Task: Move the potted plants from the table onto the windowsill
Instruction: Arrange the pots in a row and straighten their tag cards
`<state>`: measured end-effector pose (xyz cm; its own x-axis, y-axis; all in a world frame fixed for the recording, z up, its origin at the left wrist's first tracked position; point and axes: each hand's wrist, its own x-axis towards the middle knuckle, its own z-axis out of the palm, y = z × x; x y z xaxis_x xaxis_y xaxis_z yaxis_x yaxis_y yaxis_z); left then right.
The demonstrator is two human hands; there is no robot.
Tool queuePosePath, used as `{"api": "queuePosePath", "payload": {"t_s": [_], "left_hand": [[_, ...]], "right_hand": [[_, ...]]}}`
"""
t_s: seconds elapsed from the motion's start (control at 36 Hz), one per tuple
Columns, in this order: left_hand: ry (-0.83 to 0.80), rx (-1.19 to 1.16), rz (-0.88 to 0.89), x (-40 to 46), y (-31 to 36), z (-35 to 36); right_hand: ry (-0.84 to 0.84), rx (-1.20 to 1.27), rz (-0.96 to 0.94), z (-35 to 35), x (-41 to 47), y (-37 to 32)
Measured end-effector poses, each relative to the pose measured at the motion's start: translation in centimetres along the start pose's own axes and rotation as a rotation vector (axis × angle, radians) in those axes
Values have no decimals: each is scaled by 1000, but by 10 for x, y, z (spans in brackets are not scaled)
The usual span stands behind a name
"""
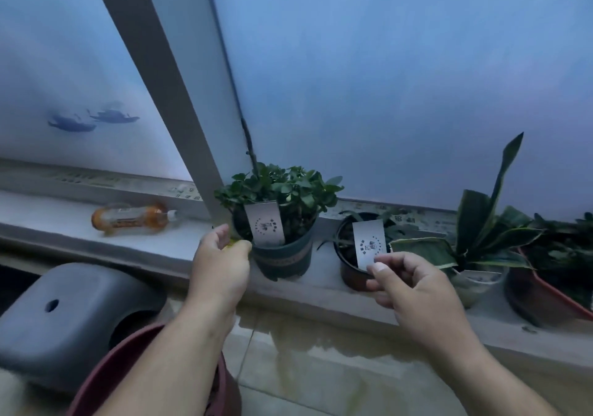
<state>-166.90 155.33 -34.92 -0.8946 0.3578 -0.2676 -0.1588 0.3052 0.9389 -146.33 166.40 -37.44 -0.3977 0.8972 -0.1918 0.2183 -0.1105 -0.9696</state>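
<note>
Two bare forearms, no sleeves — left hand (221, 264), right hand (414, 290) — unadorned fingers (380, 268)

Dim bluish light comes through a wide frosted glass window (401, 78), split by a broad pale grey frame post (167, 72) that leans across the view. Two dark boat-like shapes (93, 119) show on the left pane. Below runs a long pale stone sill (64, 220), where a clear plastic bottle with an orange label (131, 218) lies on its side. Under the sill is a beige tiled floor (305, 374). At the lower left stands a grey plastic stool (64, 316) with a round hole in its seat.
</note>
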Motion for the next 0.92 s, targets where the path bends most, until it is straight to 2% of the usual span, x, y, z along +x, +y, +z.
{"api": "queuePosePath", "payload": {"t_s": [0.11, 0.28, 0.33, 0.39, 0.44, 0.61, 0.92], "left_hand": [[6, 30, 6, 14, -10, 4], [-28, -12, -32, 33, -22, 0], [-95, -45, -51, 39, -27, -1], [-147, -89, -57, 43, -30, 0], [-182, -138, -61, 45, -32, 1], [-248, -207, -66, 52, -39, 2], [-311, -222, -37, 53, -42, -2]], "right_hand": [[2, -57, 49, 19, -7, 3], [-54, -203, 30, 84, 0, -14], [-25, -87, 149, 107, 13, -20], [26, 155, 329, 126, 27, -22], [77, 264, 408, 136, 39, -19], [144, 308, 429, 155, 55, -10], [223, 263, 351, 158, 52, -9]]}}
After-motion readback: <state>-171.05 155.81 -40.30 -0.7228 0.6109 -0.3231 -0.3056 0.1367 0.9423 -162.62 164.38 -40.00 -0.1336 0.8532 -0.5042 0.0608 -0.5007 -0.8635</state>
